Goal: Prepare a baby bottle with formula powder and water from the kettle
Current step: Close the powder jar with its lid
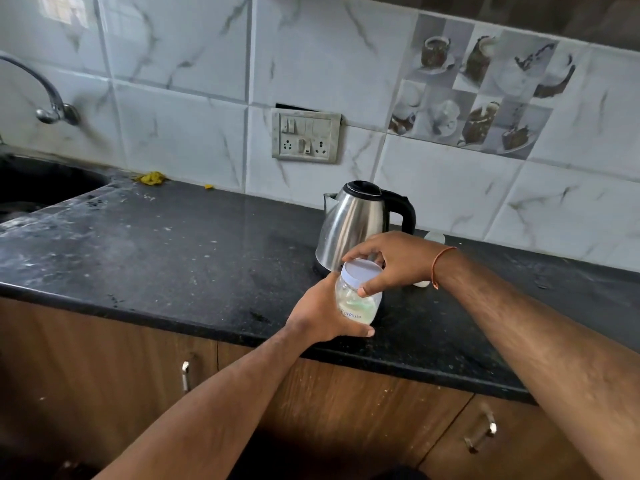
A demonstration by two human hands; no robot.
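A clear plastic jar (356, 304) labelled "Formula" holds pale powder and carries a white lid (362, 269). My left hand (320, 311) grips the jar's body from the left, just above the black countertop (173, 251). My right hand (394, 261) closes over the lid from the right, fingers around its rim. Right behind the jar stands a steel kettle (356, 223) with a black handle and lid. A small white object (434, 237) peeks out behind my right wrist; I cannot tell what it is.
A sink (38, 188) and tap (52, 102) sit at the far left. A switch and socket panel (306, 136) is on the tiled wall above the kettle. Yellow scraps (150, 177) lie by the wall. Wooden cabinets (104, 358) run below the counter edge.
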